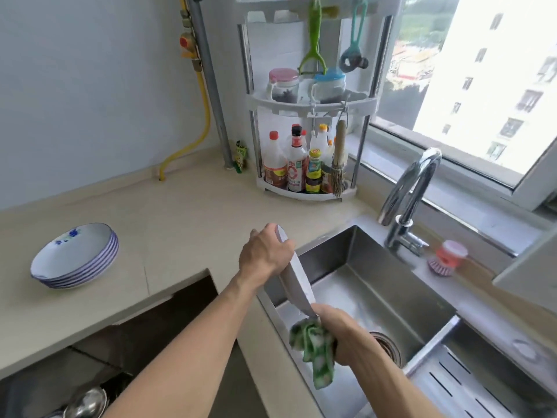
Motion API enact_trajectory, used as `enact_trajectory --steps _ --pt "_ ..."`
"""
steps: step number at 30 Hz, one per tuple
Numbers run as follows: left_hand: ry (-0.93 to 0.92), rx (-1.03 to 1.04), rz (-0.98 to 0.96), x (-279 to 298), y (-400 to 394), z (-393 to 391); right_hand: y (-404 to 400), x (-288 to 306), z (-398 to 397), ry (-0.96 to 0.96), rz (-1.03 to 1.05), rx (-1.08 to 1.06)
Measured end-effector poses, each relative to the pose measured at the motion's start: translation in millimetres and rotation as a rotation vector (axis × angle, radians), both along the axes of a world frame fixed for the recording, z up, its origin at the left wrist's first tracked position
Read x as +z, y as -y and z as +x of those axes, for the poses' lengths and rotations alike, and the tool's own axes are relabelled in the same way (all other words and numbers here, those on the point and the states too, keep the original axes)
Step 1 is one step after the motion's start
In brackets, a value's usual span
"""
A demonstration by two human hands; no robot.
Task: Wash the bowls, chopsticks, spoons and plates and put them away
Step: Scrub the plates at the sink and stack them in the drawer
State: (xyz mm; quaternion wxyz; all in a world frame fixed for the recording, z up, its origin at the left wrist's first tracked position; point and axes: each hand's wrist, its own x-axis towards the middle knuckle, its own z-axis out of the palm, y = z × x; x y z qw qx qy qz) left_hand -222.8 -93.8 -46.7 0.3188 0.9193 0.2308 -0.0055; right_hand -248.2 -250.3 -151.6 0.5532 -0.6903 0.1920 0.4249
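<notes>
My left hand (265, 254) grips the top rim of a white plate (297, 282), held on edge over the left side of the steel sink (376, 285). At the plate's lower end my right hand (337, 330) clutches a wet green and white dishcloth (313, 351) against it. A stack of several white plates (75, 257) with blue rims and a blue flower print sits on the counter at the left.
A chrome tap (407, 200) arches over the sink's back edge, with a pink dish brush (449, 257) beside it. A corner rack (304, 164) holds sauce bottles and jars. A slotted drain tray (461, 384) lies at the lower right. An open drawer (87, 399) shows steel ware.
</notes>
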Motion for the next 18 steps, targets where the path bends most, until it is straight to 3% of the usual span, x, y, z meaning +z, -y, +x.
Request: enact_trajectory --steps 8,12,15,18 --pt "0.012 -0.05 0.109 6 23 7 10 -4 12 -0.022 0.086 -0.06" --pt "0.077 0.014 0.047 1 22 2 7 6 9 0.001 0.097 -0.112" --pt "0.136 0.124 -0.147 -3 19 -3 6 12 9 0.049 0.122 -0.175" --pt "0.198 0.326 -0.572 -11 12 -12 1 14 11 0.185 0.097 -0.227"
